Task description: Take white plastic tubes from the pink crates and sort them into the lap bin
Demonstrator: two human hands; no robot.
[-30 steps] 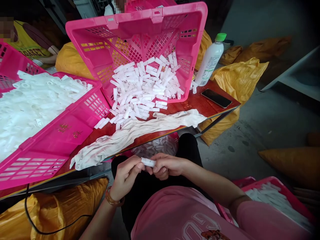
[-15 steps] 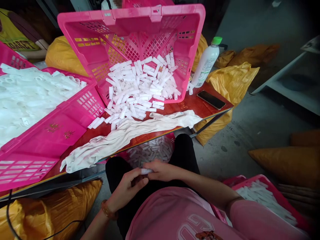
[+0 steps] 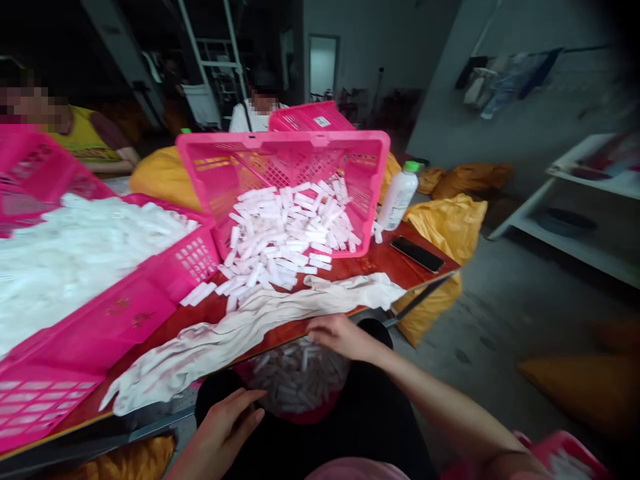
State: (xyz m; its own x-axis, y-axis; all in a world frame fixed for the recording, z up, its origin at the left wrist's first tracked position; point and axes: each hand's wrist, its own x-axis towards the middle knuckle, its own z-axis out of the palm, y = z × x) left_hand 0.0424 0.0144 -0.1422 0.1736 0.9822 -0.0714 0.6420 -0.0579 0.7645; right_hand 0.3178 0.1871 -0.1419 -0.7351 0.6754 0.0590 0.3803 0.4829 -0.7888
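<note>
Toward seven o'clock, the left hand (image 3: 223,423) hovers with fingers parted; the right hand (image 3: 340,335), well apart, is curled near the surface (image 3: 367,264), though whether it grips anything I cannot tell. White tubes (image 3: 280,230) spill from the tipped pink basket (image 3: 285,140) at twelve o'clock.

Left hand (image 3: 223,425) loose, fingers parted; right hand (image 3: 342,335) forward, curled
</note>
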